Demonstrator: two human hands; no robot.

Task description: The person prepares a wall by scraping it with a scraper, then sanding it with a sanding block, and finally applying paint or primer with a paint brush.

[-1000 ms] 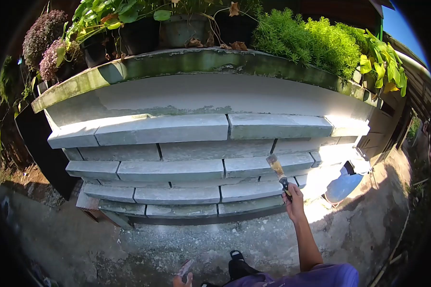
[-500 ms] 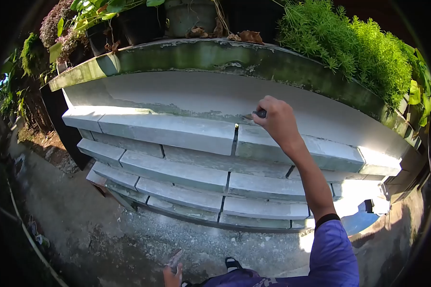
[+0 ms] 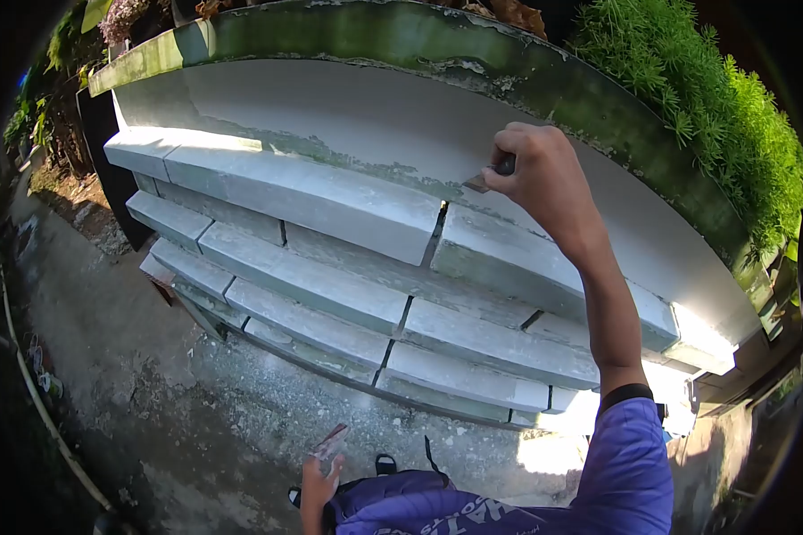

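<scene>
My right hand [image 3: 549, 174] is closed around the dark handle of a putty knife [image 3: 476, 184]. The blade points left, right at the foot of the pale wall [image 3: 375, 107], just above the top row of white blocks [image 3: 303, 192]. A rough grey-green strip [image 3: 330, 153] runs along the wall's base to the left of the blade. Low in the view, by my body, my left hand [image 3: 318, 486] grips a flat, reddish-grey smeared piece [image 3: 332, 440]; its exact kind I cannot tell.
More rows of blocks [image 3: 303, 276] step down towards the rough concrete ground [image 3: 152, 401], with dark gaps between them. A mossy ledge [image 3: 330, 36] overhangs the wall. Bushy green plants [image 3: 687, 116] spill over it at the right. My sandalled foot [image 3: 385, 464] shows below.
The view has tilted and shifted, so the blocks now slant down to the right. My right hand stays at the wall's base with the putty knife; my left hand shows more fully.
</scene>
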